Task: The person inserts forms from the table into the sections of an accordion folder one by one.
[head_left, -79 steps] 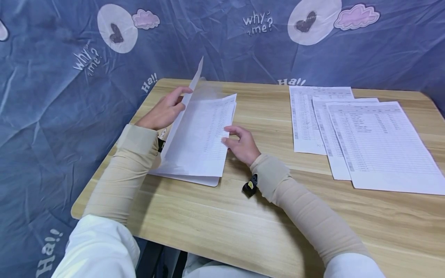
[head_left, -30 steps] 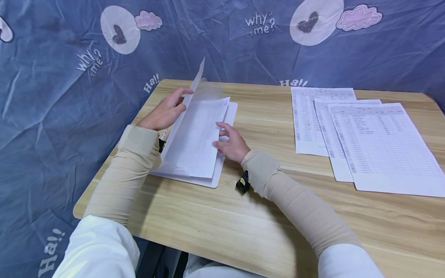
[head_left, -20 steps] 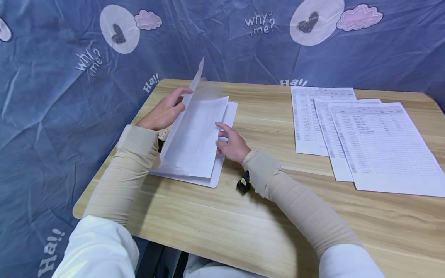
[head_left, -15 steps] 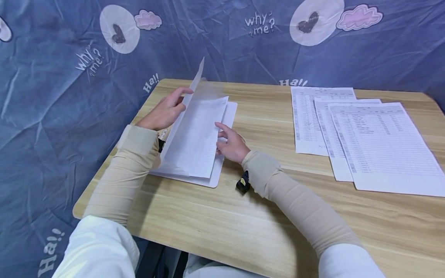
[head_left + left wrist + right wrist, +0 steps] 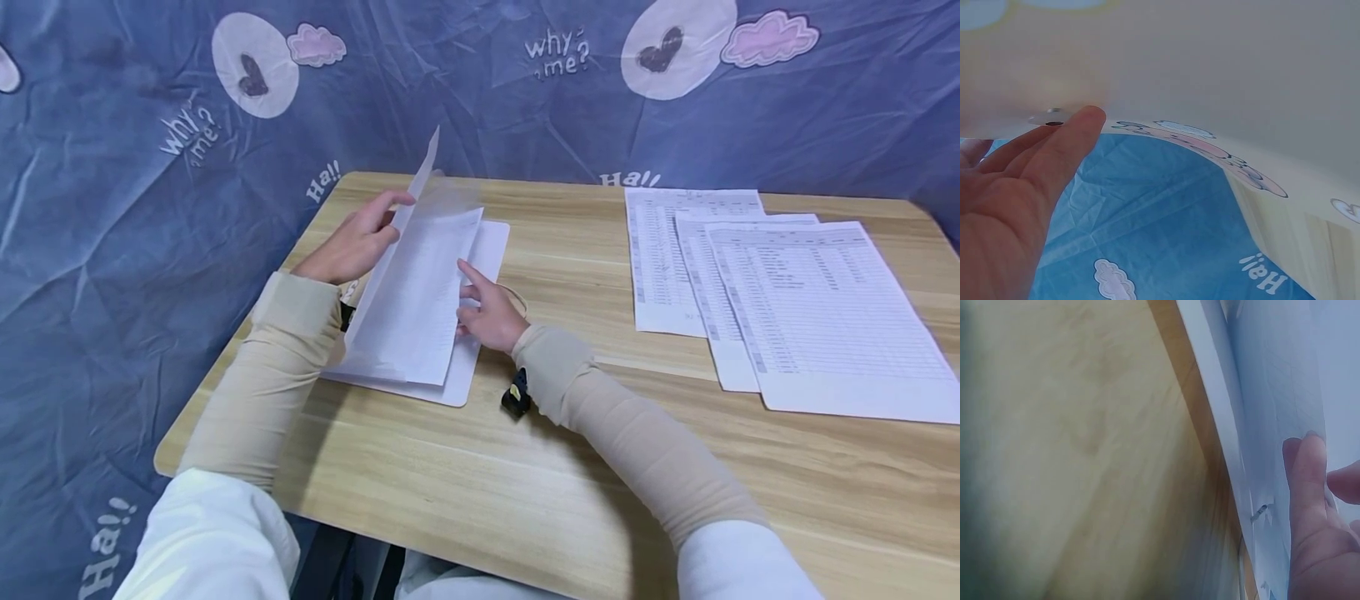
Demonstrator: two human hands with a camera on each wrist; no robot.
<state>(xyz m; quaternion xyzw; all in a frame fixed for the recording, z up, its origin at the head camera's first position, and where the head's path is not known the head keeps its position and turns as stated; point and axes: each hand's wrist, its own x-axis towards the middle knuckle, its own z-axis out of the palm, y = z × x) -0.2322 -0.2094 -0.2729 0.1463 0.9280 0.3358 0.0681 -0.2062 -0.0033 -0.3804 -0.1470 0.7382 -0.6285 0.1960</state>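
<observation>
A pale folder (image 5: 491, 250) lies on the left part of the table. My left hand (image 5: 356, 237) holds its raised cover (image 5: 423, 171) by the edge, tilted up. In the left wrist view, fingers lie against the cover's outer face (image 5: 1222, 69), near a metal snap (image 5: 1054, 115) and cartoon prints. A clear sheet (image 5: 453, 190) stands inside. White printed paper (image 5: 420, 292) sits partly behind the clear sheet. My right hand (image 5: 489, 308) pinches the paper's right edge, its index finger pointing out straight. Paper (image 5: 1279, 375) also shows beside the fingers in the right wrist view.
Three overlapping printed sheets (image 5: 832, 325) lie on the right of the wooden table (image 5: 487, 492). A thin curved band (image 5: 517, 296) shows just behind my right hand. Blue patterned cloth (image 5: 465, 83) hangs along the table's back and left.
My right hand and the paper have moved left, further under the raised cover. More of the folder's lower cover shows on the right. My left hand stays in place.
</observation>
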